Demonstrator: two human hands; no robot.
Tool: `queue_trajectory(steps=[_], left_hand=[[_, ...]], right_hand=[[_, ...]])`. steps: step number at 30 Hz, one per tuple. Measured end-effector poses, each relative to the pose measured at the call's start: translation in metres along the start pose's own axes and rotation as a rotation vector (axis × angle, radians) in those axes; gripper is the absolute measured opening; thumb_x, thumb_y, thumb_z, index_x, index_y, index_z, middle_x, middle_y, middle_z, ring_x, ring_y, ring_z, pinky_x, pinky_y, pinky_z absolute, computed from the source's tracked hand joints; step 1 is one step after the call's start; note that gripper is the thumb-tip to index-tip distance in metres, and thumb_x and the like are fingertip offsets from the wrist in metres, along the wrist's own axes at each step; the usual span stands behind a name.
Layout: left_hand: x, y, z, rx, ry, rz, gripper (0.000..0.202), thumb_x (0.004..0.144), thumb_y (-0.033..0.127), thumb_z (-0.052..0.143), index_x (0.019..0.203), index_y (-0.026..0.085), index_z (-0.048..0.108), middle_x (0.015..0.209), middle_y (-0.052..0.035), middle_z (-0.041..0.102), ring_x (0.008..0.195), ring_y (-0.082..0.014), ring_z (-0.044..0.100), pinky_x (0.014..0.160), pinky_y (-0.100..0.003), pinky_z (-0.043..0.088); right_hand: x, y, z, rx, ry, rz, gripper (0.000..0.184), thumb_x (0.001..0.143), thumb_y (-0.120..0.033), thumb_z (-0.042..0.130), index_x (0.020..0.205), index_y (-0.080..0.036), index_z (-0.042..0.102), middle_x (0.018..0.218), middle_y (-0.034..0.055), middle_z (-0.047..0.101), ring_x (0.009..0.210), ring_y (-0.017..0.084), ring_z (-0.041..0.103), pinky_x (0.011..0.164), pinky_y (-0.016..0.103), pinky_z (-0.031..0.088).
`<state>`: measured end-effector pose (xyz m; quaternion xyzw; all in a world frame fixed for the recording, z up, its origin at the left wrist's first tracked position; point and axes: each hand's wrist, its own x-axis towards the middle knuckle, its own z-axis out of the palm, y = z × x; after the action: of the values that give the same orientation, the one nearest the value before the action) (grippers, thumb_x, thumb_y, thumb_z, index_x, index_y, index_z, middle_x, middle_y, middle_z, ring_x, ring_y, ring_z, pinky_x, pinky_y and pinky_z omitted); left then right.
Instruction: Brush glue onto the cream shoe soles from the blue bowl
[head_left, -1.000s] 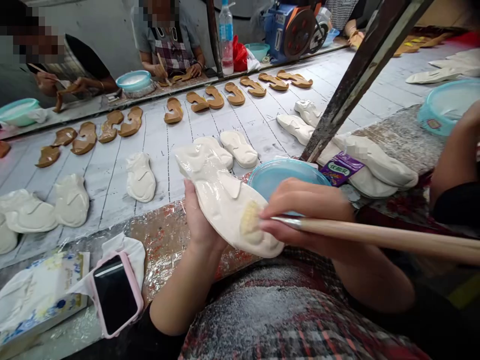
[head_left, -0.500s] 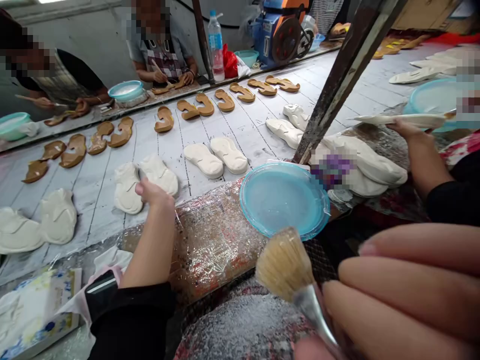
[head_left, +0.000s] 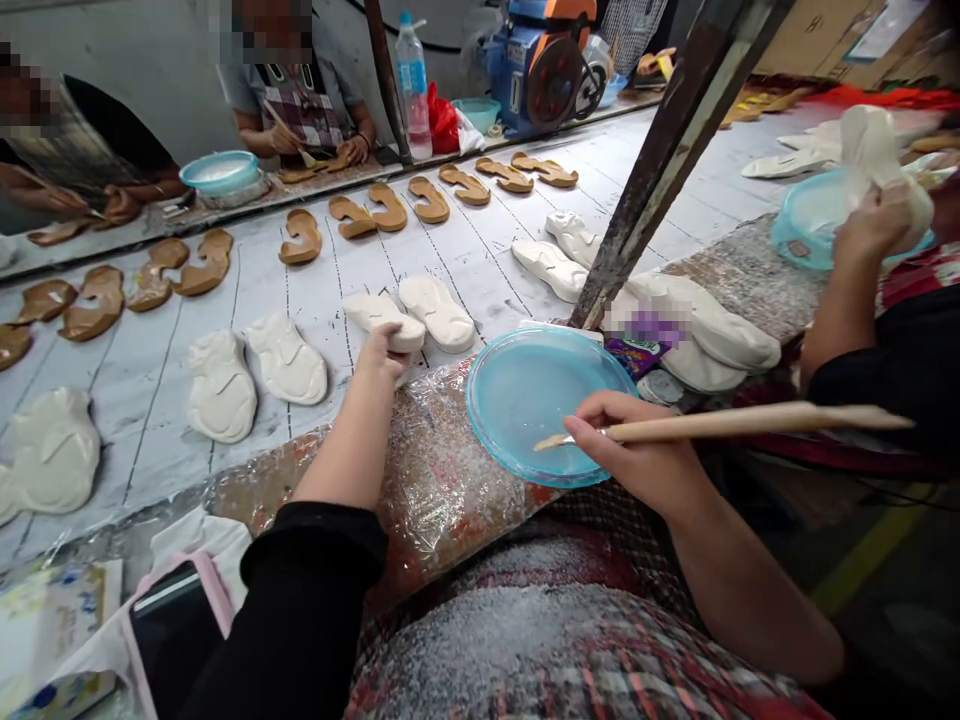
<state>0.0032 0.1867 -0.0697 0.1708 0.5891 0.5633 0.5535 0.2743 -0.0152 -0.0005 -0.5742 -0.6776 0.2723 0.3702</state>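
Head view: the white sole [head_left: 382,318] is on the table [head_left: 465,252] beside its mate [head_left: 436,313], left hand [head_left: 379,355] fingers curled around its near end; the right hand [head_left: 630,445] pinches a brush [head_left: 712,424] over a blue bowl [head_left: 517,385]. Seemingly pick-up and brush-wetting, calling for a secure grip.

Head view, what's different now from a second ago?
The left hand has let go of the white sole, now lying beside its neighbor on the table, and has moved right to touch another sole. The right hand has taken the brush off the first sole and over the blue bowl. The brush stays in hand; the brown soles stay in their row.
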Motion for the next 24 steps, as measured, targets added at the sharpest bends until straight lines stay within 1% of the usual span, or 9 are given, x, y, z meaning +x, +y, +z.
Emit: queue_trajectory(steps=[3,5,7,9,13,16,18,20,24], left_hand=[[-0.038,0.016,-0.005,-0.204,-0.118,0.066,0.017,0.092,0.02,0.065,0.109,0.017,0.066,0.106,-0.0057,0.075,0.105,-0.0165,0.07,0.088,-0.024,0.059],[-0.075,0.022,-0.012,-0.287,-0.21,0.124,0.02,0.087,0.026,0.071,0.105,0.019,0.068,0.105,-0.005,0.076,0.114,-0.0182,0.069,0.093,-0.022,0.058],[-0.112,0.022,-0.024,-0.361,-0.41,0.212,0.042,0.086,0.047,0.073,0.118,0.021,0.067,0.12,-0.0094,0.074,0.131,-0.027,0.061,0.101,-0.033,0.057],[-0.141,0.018,-0.038,-0.344,-0.588,0.143,0.067,0.082,0.071,0.066,0.128,0.022,0.064,0.128,-0.0135,0.071,0.134,-0.0375,0.058,0.102,-0.05,0.057],[-0.173,0.001,-0.059,-0.279,-0.61,-0.032,0.073,0.083,0.079,0.056,0.121,0.017,0.068,0.111,-0.0162,0.076,0.116,-0.0389,0.069,0.097,-0.053,0.059],[-0.189,-0.013,-0.062,-0.253,-0.703,-0.114,0.078,0.082,0.082,0.054,0.119,0.015,0.069,0.109,-0.0177,0.076,0.114,-0.0405,0.07,0.097,-0.054,0.059],[-0.202,-0.02,-0.059,-0.277,-0.766,-0.142,0.081,0.082,0.085,0.051,0.124,0.018,0.069,0.112,-0.016,0.076,0.118,-0.0405,0.068,0.098,-0.053,0.059],[-0.216,-0.022,-0.056,-0.296,-0.811,-0.184,0.08,0.084,0.084,0.049,0.129,0.021,0.068,0.117,-0.0135,0.075,0.122,-0.0397,0.067,0.101,-0.053,0.058],[-0.236,-0.013,-0.05,-0.269,-0.833,-0.212,0.076,0.086,0.079,0.053,0.134,0.022,0.066,0.125,-0.0101,0.073,0.129,-0.0389,0.062,0.11,-0.053,0.051]], right_hand=[[0.003,0.023,0.023,-0.013,0.0,0.125,0.036,0.093,-0.043,0.061,0.065,-0.02,0.057,0.055,-0.0026,0.053,0.053,0.012,0.05,0.051,0.024,0.037],[0.004,0.028,0.033,-0.027,-0.034,0.153,0.037,0.088,-0.042,0.066,0.06,-0.019,0.054,0.05,-0.0039,0.049,0.049,0.011,0.047,0.048,0.024,0.032],[0.005,0.028,0.039,-0.032,-0.075,0.159,0.039,0.083,-0.041,0.07,0.056,-0.019,0.053,0.046,-0.0049,0.046,0.046,0.01,0.042,0.046,0.024,0.028],[0.003,0.025,0.039,-0.022,-0.067,0.149,0.041,0.085,-0.043,0.069,0.056,-0.019,0.053,0.046,-0.0049,0.044,0.046,0.01,0.04,0.046,0.024,0.027],[-0.003,0.008,0.024,0.087,-0.053,0.06,0.042,0.092,-0.047,0.063,0.061,-0.019,0.056,0.051,-0.0034,0.049,0.049,0.01,0.045,0.047,0.023,0.034],[0.003,-0.016,0.004,0.268,-0.126,-0.199,0.031,0.091,-0.044,0.07,0.073,-0.019,0.069,0.064,-0.0007,0.065,0.056,0.011,0.058,0.051,0.022,0.045],[0.014,-0.036,-0.008,0.387,-0.152,-0.486,0.011,0.088,-0.028,0.077,0.088,-0.018,0.074,0.077,0.0019,0.072,0.067,0.012,0.066,0.059,0.022,0.053],[0.026,-0.054,-0.017,0.382,-0.124,-0.684,0.01,0.087,-0.017,0.078,0.096,-0.016,0.075,0.084,0.0038,0.073,0.074,0.013,0.069,0.065,0.023,0.056],[0.033,-0.075,-0.016,0.193,0.011,-0.795,0.006,0.088,-0.018,0.078,0.092,-0.017,0.074,0.084,0.0042,0.075,0.077,0.014,0.07,0.072,0.027,0.059]])
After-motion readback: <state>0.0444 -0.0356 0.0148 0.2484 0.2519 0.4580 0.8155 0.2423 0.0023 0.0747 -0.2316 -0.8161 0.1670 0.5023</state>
